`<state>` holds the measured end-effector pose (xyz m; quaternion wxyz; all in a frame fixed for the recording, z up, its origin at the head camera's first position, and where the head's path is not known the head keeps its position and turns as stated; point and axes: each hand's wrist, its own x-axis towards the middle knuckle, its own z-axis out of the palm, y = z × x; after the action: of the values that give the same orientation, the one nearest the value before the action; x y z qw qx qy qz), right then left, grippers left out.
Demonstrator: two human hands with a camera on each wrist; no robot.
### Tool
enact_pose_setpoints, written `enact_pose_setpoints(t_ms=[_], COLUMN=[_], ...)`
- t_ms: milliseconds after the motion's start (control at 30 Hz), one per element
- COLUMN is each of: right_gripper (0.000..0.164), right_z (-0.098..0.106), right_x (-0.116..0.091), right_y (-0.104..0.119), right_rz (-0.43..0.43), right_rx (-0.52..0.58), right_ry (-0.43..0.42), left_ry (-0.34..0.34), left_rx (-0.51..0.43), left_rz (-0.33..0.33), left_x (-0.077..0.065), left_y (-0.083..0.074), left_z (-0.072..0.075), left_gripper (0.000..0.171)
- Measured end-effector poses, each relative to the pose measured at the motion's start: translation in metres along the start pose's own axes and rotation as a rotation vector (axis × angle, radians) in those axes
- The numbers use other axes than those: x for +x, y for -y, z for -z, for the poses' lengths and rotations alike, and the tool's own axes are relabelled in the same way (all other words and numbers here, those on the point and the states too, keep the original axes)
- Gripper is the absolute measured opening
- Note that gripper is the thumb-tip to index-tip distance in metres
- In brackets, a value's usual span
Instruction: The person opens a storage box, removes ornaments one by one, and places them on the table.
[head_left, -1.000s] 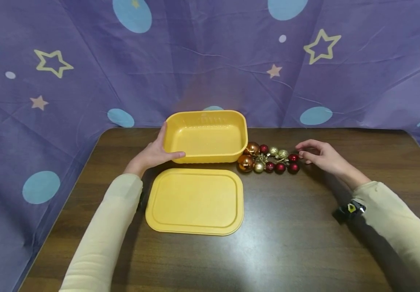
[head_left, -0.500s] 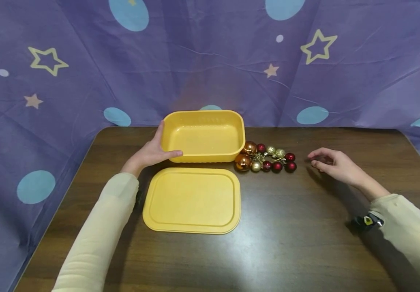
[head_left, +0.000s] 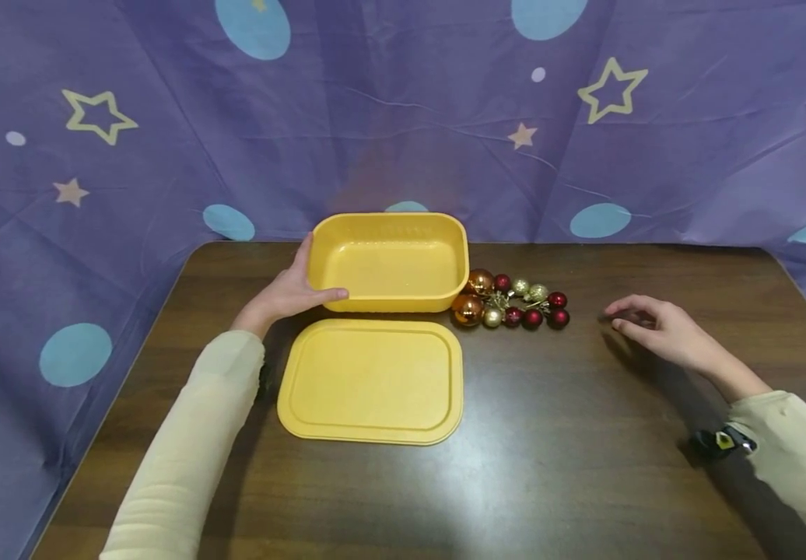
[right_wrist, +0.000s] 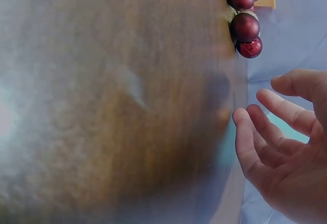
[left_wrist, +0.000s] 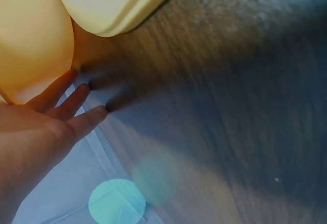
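Observation:
At the back of the table stands a yellow plastic container (head_left: 396, 268) without its lid, nothing inside. My left hand (head_left: 287, 295) holds its left end, thumb over the front-left rim and index finger along the side; in the left wrist view other fingers (left_wrist: 69, 104) extend beside the outer wall. The flat yellow lid (head_left: 371, 381) lies in front. Right of the container is a ring of Christmas baubles (head_left: 513, 307) in copper, red and gold, also partly visible in the right wrist view (right_wrist: 245, 27). My right hand (head_left: 672, 334) hovers right of the ring, fingers loosely bent, holding nothing.
The brown wooden table (head_left: 550, 467) reaches back to a purple curtain (head_left: 410, 140) with stars and blue dots. Its back edge lies just behind the container. A dark wrist device (head_left: 721, 442) shows at the right sleeve.
My right hand has drawn away from the bauble ring, to the right and toward me. My left hand keeps its place on the container, and container, lid and baubles stay put.

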<state>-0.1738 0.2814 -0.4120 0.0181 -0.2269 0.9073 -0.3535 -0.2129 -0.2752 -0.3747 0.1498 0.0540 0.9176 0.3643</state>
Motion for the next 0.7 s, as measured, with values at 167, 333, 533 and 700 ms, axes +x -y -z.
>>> enact_pose_setpoints(t_ms=[167, 333, 533, 700], right_gripper=[0.019, 0.019, 0.019, 0.021], right_z=[0.001, 0.002, 0.002, 0.001], right_x=[-0.004, -0.006, -0.006, -0.004], right_y=[0.001, 0.002, 0.002, 0.002], right_rz=[-0.033, -0.047, -0.045, -0.030], right_rx=[0.021, 0.034, 0.027, 0.012], right_ry=[0.013, 0.026, 0.013, -0.002], left_ry=[0.006, 0.007, 0.015, 0.021], left_rx=[-0.004, 0.005, -0.004, -0.014], left_rz=[-0.016, -0.008, -0.018, -0.041], left_x=[-0.003, -0.007, -0.012, -0.015], left_y=[0.001, 0.001, 0.001, 0.003], left_z=[0.001, 0.001, 0.000, 0.000], left_gripper=[0.119, 0.118, 0.117, 0.117])
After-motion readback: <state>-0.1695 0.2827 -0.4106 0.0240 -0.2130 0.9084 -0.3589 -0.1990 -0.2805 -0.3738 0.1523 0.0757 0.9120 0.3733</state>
